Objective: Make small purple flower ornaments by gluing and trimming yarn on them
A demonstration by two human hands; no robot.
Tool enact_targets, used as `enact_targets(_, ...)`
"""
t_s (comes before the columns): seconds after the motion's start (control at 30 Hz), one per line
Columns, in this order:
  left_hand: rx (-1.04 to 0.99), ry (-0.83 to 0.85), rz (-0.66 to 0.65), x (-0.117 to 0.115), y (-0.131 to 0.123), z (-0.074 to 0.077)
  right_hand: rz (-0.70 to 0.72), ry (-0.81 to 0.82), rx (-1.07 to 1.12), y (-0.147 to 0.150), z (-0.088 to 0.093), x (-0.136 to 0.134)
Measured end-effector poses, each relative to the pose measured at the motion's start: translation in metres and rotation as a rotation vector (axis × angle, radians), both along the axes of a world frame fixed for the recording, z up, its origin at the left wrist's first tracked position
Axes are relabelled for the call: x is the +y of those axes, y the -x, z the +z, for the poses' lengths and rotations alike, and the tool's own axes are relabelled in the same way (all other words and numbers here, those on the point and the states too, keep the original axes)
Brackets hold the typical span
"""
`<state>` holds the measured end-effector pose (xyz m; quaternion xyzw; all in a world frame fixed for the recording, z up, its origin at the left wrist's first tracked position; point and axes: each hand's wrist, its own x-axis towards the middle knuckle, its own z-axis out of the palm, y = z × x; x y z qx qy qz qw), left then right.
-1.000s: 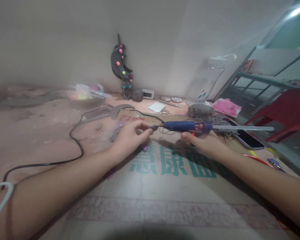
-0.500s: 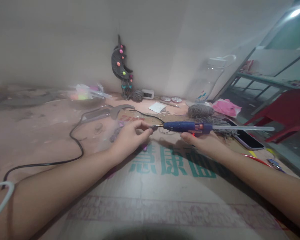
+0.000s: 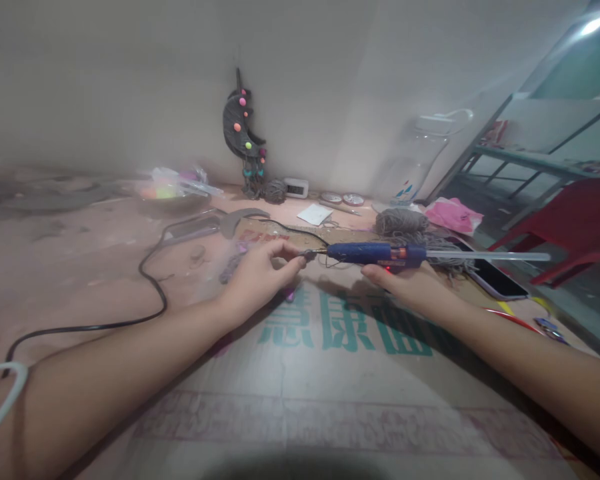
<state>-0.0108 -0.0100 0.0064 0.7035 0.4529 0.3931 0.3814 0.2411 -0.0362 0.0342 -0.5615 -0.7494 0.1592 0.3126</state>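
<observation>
My right hand (image 3: 400, 281) is wrapped round the handle of a blue hot glue gun (image 3: 360, 252), which points left. A long clear glue stick (image 3: 490, 256) sticks out of its back end, and a small red light glows by my thumb. Pinched between the thumb and finger of my left hand (image 3: 266, 268) is a small dark grey piece (image 3: 307, 255), perhaps of yarn. The gun's metal nozzle meets this piece or is very close to it. Beneath the hands lies a cardboard sheet (image 3: 320, 380) with green printed characters.
Behind the hands are a grey crescent (image 3: 237, 223), white paper (image 3: 314, 214) and a grey yarn ball (image 3: 401, 221). A clear jug (image 3: 411, 160), pink bag (image 3: 453, 215) and phone (image 3: 497, 277) stand or lie to the right. A black cable (image 3: 153, 283) crosses the left side. A decorated moon (image 3: 236, 127) hangs on the wall.
Almost nothing differs. Both hands keep their places, with the glue gun's nozzle still at the small grey piece.
</observation>
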Motion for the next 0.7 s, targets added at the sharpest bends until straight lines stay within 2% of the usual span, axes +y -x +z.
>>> enact_targets(0.1,-0.004,-0.006,0.004,0.0001,0.0,-0.0001,-0.061,0.025,-0.001,0.0001,0.0001,-0.0003)
enact_targets(0.33,-0.003,0.009,0.001,-0.0012,-0.0002,0.0017,0.004,0.002,0.053,0.0031,0.0028,0.0004)
enact_targets(0.7,-0.042,0.036,-0.009,-0.002,-0.0009,0.0029,-0.053,0.049,0.046,0.0032,-0.006,0.0029)
